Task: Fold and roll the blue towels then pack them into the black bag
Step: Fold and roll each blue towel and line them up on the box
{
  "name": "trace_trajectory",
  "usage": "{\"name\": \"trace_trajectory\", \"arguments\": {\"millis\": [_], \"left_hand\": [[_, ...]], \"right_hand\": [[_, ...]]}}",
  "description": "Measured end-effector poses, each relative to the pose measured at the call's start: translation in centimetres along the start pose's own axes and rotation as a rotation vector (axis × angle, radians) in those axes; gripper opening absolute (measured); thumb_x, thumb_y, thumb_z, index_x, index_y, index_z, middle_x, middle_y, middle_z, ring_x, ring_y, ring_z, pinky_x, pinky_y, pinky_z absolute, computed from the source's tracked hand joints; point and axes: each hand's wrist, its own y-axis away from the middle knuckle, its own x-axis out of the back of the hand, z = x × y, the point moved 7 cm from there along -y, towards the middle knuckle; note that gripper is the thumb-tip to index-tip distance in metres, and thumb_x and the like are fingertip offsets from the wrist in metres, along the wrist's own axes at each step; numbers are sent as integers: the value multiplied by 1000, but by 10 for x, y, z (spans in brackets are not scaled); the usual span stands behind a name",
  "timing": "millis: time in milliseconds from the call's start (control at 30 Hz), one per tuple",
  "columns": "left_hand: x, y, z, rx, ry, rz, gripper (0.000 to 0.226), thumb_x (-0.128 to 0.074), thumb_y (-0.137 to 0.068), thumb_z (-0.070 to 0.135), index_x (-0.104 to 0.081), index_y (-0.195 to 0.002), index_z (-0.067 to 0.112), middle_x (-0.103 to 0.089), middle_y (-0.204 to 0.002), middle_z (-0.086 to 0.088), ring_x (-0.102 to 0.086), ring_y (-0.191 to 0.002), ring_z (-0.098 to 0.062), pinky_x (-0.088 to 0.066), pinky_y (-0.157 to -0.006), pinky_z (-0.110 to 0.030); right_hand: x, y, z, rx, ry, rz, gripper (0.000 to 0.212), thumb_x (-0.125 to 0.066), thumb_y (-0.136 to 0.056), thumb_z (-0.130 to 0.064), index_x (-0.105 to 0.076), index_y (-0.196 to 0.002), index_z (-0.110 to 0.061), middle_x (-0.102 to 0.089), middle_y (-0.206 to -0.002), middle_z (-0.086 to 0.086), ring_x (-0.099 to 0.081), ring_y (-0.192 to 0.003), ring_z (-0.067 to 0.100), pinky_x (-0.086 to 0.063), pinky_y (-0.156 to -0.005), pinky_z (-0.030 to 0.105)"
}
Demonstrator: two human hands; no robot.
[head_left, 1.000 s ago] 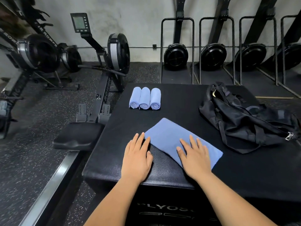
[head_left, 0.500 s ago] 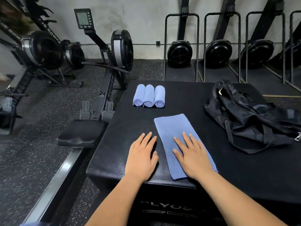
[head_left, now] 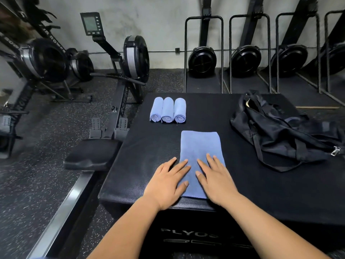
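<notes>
A folded blue towel (head_left: pixel 200 146) lies flat as a long strip on the black plyo box (head_left: pixel 145 159), running away from me. My left hand (head_left: pixel 167 183) rests flat with straight fingers on the towel's near left edge, partly on the box. My right hand (head_left: pixel 217 179) presses flat on the towel's near right part. Three rolled blue towels (head_left: pixel 168 109) lie side by side at the box's far left. The black bag (head_left: pixel 280 129) sits crumpled on the right side of the box.
A rowing machine (head_left: pixel 119 75) and its seat (head_left: pixel 93 154) stand close to the box's left side. More rowers stand upright along the back wall (head_left: pixel 203 58). The floor is speckled rubber.
The towel has been turned from a diagonal lie to straight, pointing away from me. Both hands slid closer together onto its near end.
</notes>
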Motion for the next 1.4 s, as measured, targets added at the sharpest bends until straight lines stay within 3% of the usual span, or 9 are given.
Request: {"name": "trace_trajectory", "arguments": {"millis": [133, 333, 533, 700, 833, 1000, 1133, 1267, 1400], "left_hand": [[-2, 2, 3, -11, -57, -36, 68, -11, -108, 65, -10, -169, 35, 4, -175, 20, 9, -162, -19, 0, -131, -39], [-1, 6, 4, 5, 47, -26, 68, -20, -108, 64, -16, -168, 34, 0, -174, 22, 8, -162, -18, -4, -131, -43], [14, 12, -8, 40, 463, 159, 41, -56, -104, 51, -62, -143, 40, -47, -151, 38, -20, -156, -1, -14, -130, -39], [7, 18, -6, 84, 536, 192, 33, -72, -96, 44, -71, -129, 43, -52, -142, 43, -29, -150, 6, -26, -126, -38], [6, 14, -11, 115, 635, 162, 31, -79, -92, 39, -73, -122, 44, -57, -139, 40, -33, -149, 3, -30, -125, -39], [6, 13, -13, 128, 720, 110, 22, -83, -88, 29, -77, -104, 42, -60, -137, 36, -33, -150, 1, -29, -125, -39], [3, 12, -16, 177, 781, 110, 40, -67, -80, 2, -79, -92, 39, -64, -134, 34, -34, -148, 2, -29, -125, -38], [4, 12, -16, 166, 775, 110, 52, -51, -82, -3, -79, -96, 38, -63, -136, 33, -33, -149, 1, -25, -127, -35], [5, 12, -15, 165, 799, 102, 57, -52, -80, -10, -79, -98, 37, -64, -136, 32, -33, -149, 2, -25, -127, -35]], "right_hand": [[2, 21, 26, 107, 137, -6, 69, -8, -101, -76, 5, -163, -50, 26, -170, -14, 28, -156, 8, 8, -130, 44], [9, 32, 41, 177, 209, 10, 75, 2, -96, -80, 11, -163, -48, 27, -170, -15, 33, -154, 7, 4, -130, 43], [21, 52, 56, 293, 41, 126, 69, -22, -105, -69, -22, -166, -36, -7, -174, -17, 7, -160, 4, -12, -130, 41], [13, 59, 58, 330, -8, 194, 60, -32, -109, -61, -40, -161, -32, -22, -171, -16, -4, -160, 5, -20, -129, 40], [22, 68, 58, 376, -85, 294, 52, -57, -101, -53, -60, -145, -27, -46, -157, -14, -26, -156, 13, -31, -123, 40], [24, 72, 50, 428, -52, 298, 38, -72, -86, -48, -64, -117, -26, -51, -137, -11, -40, -140, 19, -41, -111, 41], [23, 72, 53, 405, -69, 300, 34, -73, -85, -47, -64, -112, -29, -52, -134, -15, -41, -136, 17, -44, -105, 41], [25, 70, 57, 392, -145, 329, 25, -76, -89, -42, -68, -109, -30, -56, -130, -18, -46, -130, 17, -47, -99, 45], [29, 67, 62, 350, -226, 344, 18, -76, -93, -41, -70, -107, -31, -59, -127, -23, -47, -127, 15, -46, -103, 40]]}}
